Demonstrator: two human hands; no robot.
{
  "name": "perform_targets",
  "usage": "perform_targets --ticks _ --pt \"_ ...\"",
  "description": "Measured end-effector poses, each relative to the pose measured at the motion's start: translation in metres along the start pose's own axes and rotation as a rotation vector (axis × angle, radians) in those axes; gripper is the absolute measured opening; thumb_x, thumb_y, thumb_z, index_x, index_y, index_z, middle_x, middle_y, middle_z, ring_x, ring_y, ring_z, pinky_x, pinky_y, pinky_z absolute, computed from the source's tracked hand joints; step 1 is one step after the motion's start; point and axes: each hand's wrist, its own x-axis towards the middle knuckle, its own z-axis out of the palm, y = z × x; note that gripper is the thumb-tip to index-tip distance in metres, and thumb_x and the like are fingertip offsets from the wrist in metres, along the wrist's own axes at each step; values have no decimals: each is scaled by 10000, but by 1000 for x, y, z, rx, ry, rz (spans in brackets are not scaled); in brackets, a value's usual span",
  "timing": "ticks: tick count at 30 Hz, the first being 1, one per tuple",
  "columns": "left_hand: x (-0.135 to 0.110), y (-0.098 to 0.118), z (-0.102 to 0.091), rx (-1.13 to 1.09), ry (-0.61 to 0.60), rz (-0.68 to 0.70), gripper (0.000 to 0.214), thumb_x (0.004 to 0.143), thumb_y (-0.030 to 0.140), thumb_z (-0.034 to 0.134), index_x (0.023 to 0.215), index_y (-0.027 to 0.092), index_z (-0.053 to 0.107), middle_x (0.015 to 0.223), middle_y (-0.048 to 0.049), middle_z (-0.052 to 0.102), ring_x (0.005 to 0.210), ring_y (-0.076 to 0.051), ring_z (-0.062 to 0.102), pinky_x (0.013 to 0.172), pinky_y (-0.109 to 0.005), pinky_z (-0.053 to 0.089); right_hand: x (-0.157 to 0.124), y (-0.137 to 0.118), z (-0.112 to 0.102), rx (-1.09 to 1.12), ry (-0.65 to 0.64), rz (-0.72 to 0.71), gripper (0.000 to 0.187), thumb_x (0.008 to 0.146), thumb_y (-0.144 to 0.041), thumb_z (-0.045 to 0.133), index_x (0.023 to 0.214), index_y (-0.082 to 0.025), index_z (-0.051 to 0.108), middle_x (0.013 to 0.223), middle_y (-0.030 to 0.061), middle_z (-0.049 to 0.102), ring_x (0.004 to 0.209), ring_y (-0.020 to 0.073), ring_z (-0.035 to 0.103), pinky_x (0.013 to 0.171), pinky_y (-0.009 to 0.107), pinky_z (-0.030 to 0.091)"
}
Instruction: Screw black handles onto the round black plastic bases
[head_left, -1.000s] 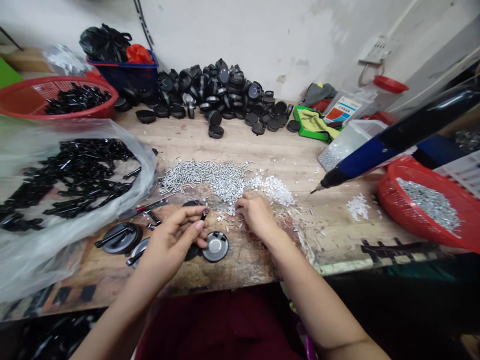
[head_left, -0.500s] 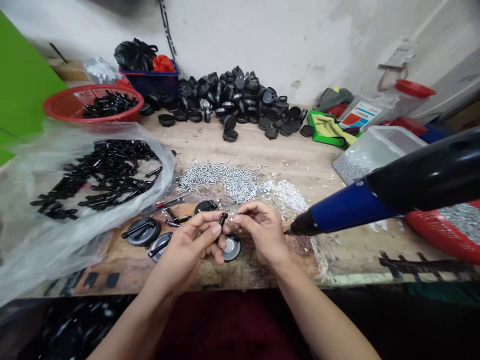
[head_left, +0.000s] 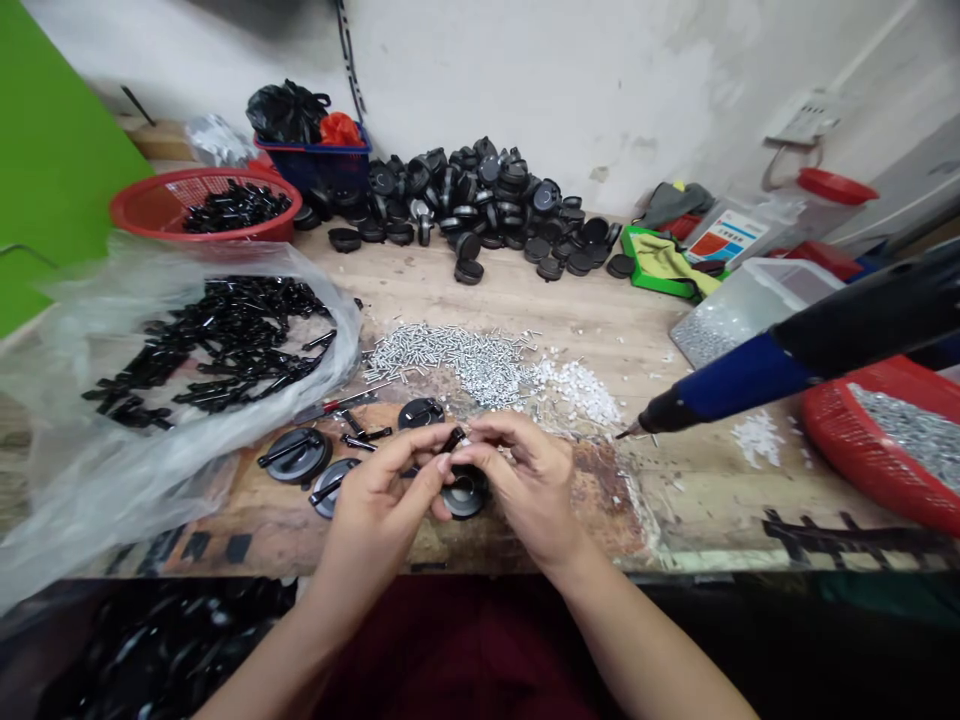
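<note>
My left hand (head_left: 386, 490) pinches a short, glossy black plastic handle (head_left: 455, 438) between thumb and fingers. The fingertips of my right hand (head_left: 536, 485) are closed on a small white piece (head_left: 465, 443) at the handle's end; fingers partly hide both. Under the hands lies a round black-and-grey lid (head_left: 465, 497). Left of them are two more lids, one with a handle across its top (head_left: 296, 456) and another (head_left: 330, 492) partly behind my left hand. A dark lid (head_left: 421, 413) lies just beyond, near loose black handles (head_left: 361, 436).
A blue-and-black power screwdriver (head_left: 720, 385) hangs at the right. Ahead lie piles of metal screws (head_left: 450, 358) and white bits (head_left: 581, 392). A plastic bag of black handles (head_left: 337, 370) lies left, a red basket (head_left: 832, 440) right, and heaped black lids (head_left: 487, 200) at the back.
My hands have come together, bringing the white piece against the black handle. The view has shifted slightly, and the screwdriver's tip now appears farther right and higher.
</note>
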Motion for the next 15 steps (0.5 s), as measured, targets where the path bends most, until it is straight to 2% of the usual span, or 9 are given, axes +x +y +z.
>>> perform_targets --ticks 4,8,11,15 --pt "-2 2 1 123 -15 89 251 817 232 637 1065 236 669 890 -2 657 568 -67 615 512 -162 544 0 -6 -4 -98 -33 -105 116 829 -129 635 911 -208 655 836 -2 690 758 105 648 720 235 533" --pt "-2 2 -2 206 -64 115 218 838 231 611 1048 241 670 934 -4 651 481 -40 599 509 -167 529 1 -6 -8 -104 -17 -39 88 802 -169 672 881 -205 653 794 -3 675 713 109 627 687 245 509" --pt "-1 7 -4 222 -141 91 205 844 235 600 1034 234 677 805 20 626 457 -48 591 495 -173 508 6 0 -10 50 -35 183 155 723 -248 749 835 -204 651 725 -16 635 645 107 586 607 237 478" --pt "1 13 -4 148 -202 -29 182 812 281 629 959 186 679 657 39 600 384 -54 521 405 -176 454 14 9 -13 434 -269 526 314 597 -320 828 812 -198 635 646 -47 581 553 82 526 530 207 432"
